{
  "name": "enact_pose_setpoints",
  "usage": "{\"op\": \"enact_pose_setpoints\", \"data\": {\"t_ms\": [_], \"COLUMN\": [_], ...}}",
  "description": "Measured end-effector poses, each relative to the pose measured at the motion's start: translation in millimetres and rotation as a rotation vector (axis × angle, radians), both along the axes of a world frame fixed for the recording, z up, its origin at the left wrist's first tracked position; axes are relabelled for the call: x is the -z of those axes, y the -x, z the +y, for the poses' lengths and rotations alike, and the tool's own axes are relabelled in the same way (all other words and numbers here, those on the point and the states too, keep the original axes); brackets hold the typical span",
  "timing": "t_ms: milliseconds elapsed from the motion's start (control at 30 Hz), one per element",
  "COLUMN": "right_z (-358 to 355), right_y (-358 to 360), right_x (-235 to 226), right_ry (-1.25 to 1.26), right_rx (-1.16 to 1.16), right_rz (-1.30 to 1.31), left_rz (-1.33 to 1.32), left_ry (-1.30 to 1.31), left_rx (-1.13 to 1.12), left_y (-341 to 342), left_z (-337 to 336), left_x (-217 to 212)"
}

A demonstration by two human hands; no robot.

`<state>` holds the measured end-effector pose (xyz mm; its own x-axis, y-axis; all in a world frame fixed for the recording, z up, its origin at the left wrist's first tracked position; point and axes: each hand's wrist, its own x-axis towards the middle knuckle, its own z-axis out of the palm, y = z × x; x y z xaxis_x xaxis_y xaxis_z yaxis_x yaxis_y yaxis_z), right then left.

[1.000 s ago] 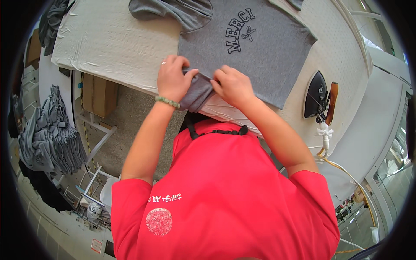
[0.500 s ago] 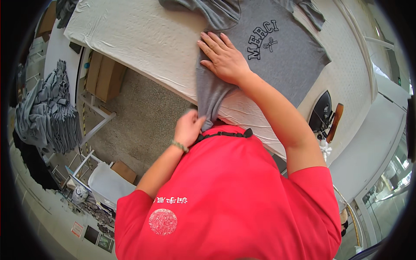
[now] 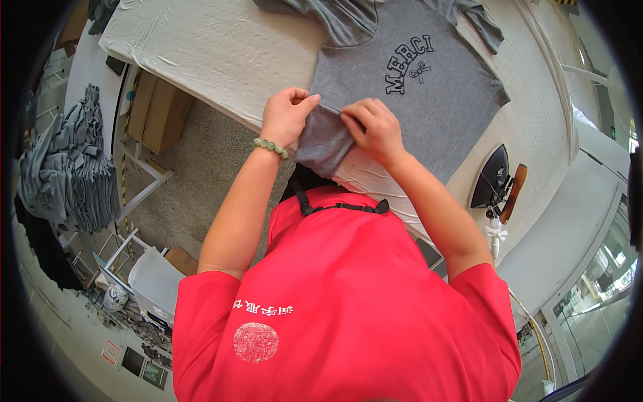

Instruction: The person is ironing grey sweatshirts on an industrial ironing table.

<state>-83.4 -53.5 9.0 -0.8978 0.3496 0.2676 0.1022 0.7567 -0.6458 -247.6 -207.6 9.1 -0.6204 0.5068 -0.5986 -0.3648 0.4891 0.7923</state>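
Note:
A grey sweatshirt (image 3: pixel 429 114) with dark lettering and a small bow on its chest lies on a padded table (image 3: pixel 221 53) covered in pale cloth. My left hand (image 3: pixel 287 115), with a green bead bracelet at the wrist, pinches the garment's near left edge. To its right, my right hand (image 3: pixel 376 130) has thumb and fingers closed on the same grey cloth. Between the hands the fabric is drawn up in a fold, and a loose part drapes over the table's near edge.
A black iron (image 3: pixel 492 175) with a brown wooden handle rests on the table at the right. Stacked grey garments (image 3: pixel 70 167) hang at the far left. A cardboard box (image 3: pixel 161 114) and a white chair (image 3: pixel 153 281) stand beyond the table's left side.
My left hand has moved up from beside my waist to the garment's edge. My right hand has gone from lying flat on the cloth to gripping it, lower and further right.

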Motion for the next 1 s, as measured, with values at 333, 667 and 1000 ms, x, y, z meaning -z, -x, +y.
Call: {"op": "enact_pose_setpoints", "data": {"t_ms": [333,667,1000], "right_z": [0,21,28], "right_y": [7,70,59], "right_x": [-17,3,-4], "right_ry": [-0.001,-0.287,-0.254], "right_rx": [0.019,-0.08,-0.095], "right_rz": [-0.627,-0.169,-0.227], "left_rz": [0.625,0.647,1.048], "left_ry": [0.292,0.357,-0.163], "left_rx": [0.381,0.299,0.496], "left_y": [9,0,50], "left_z": [3,1,83], "left_x": [-9,-13,-47]}}
